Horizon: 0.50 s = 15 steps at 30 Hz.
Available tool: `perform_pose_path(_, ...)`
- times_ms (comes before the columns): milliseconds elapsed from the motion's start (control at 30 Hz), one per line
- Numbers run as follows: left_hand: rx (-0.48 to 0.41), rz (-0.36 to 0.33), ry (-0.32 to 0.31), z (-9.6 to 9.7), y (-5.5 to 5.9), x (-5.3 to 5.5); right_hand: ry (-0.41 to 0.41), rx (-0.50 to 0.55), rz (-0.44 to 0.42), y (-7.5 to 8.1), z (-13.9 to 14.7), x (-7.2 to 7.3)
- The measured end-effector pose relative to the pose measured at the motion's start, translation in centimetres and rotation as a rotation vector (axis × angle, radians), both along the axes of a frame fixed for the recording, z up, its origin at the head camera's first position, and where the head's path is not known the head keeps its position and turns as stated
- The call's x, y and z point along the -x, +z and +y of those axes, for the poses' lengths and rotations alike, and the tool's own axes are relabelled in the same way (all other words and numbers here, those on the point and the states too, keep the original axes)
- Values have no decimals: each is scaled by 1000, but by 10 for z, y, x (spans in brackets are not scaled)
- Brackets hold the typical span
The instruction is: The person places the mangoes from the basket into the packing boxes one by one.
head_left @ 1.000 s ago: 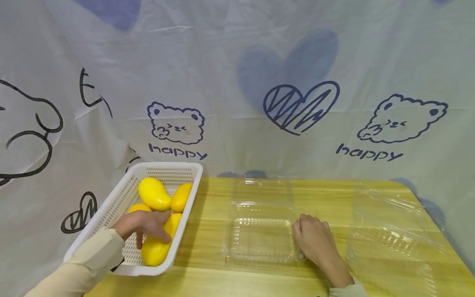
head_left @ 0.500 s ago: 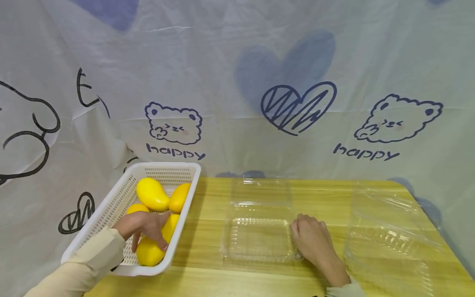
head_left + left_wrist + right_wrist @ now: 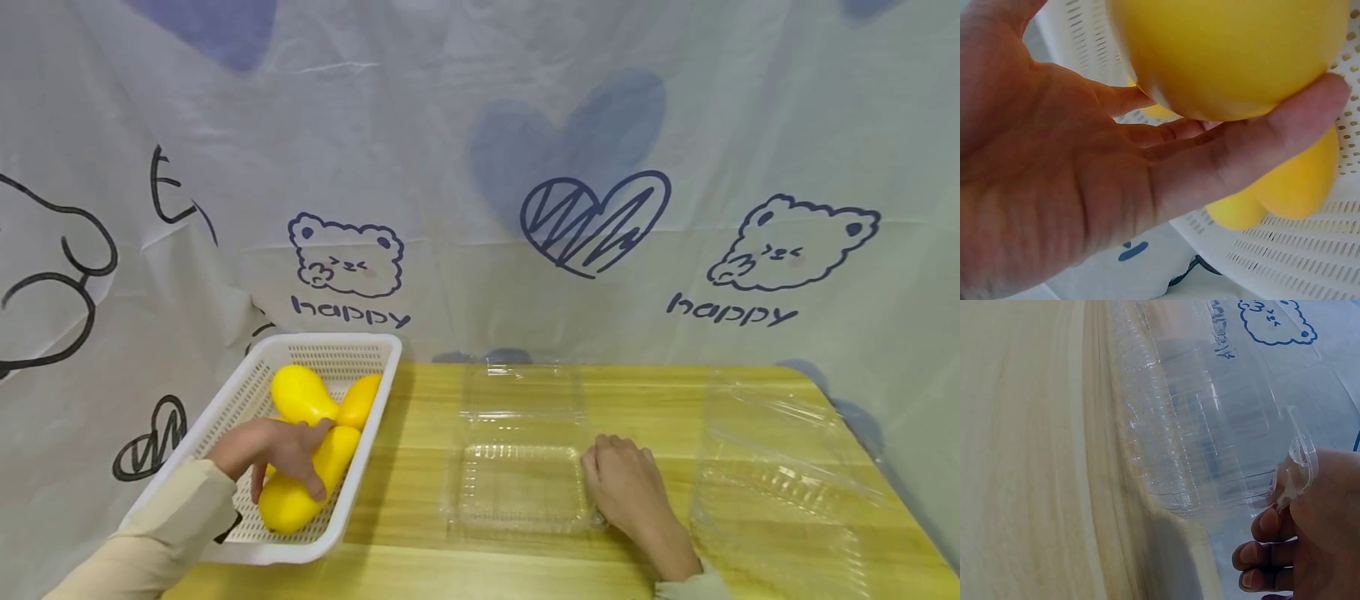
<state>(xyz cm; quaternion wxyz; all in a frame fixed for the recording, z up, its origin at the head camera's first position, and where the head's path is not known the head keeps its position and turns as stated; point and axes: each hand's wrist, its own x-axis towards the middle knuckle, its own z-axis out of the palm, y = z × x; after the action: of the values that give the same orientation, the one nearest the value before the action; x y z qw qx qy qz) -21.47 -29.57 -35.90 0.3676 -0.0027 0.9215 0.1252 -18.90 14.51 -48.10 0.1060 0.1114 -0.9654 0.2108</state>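
In the head view my left hand [image 3: 281, 458] reaches into a white slotted basket [image 3: 367, 467] at the left, gripping a yellow mango [image 3: 288, 507]. The left wrist view has this mango [image 3: 1229, 50] between thumb and fingers, the thumb running along its underside. More mangoes lie around it: a bright one [image 3: 300, 396] behind and an orange-yellow one [image 3: 358, 404] by the right wall. At mid-table my right hand [image 3: 624, 483] holds the right edge of an opened clear plastic clamshell box [image 3: 525, 492]. Up close, curled fingers [image 3: 1266, 550] pinch the rim of the box [image 3: 1210, 444].
Further clear plastic clamshell boxes [image 3: 780, 500] stand at the right of the wooden table [image 3: 408, 517]. A pale printed curtain [image 3: 465, 275] hangs right behind the table and along its left side.
The left hand has closed in around the near mango and shifted it a little left within the basket. The right hand keeps its hold on the box. The head view has shifted slightly.
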Motion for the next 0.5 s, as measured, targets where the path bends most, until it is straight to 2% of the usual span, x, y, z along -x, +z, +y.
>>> perform_pose_path(133,-35,24,-7,-5,7,-1,3,-11,21,0,0,1)
perform_pose_path(367,-143,144,-16,-23,22,-9,12,-28,21,-2,-1,1)
perform_pose_path(500,-232,210,-16,-27,29,-16,1,-44,19,-3,-2,1)
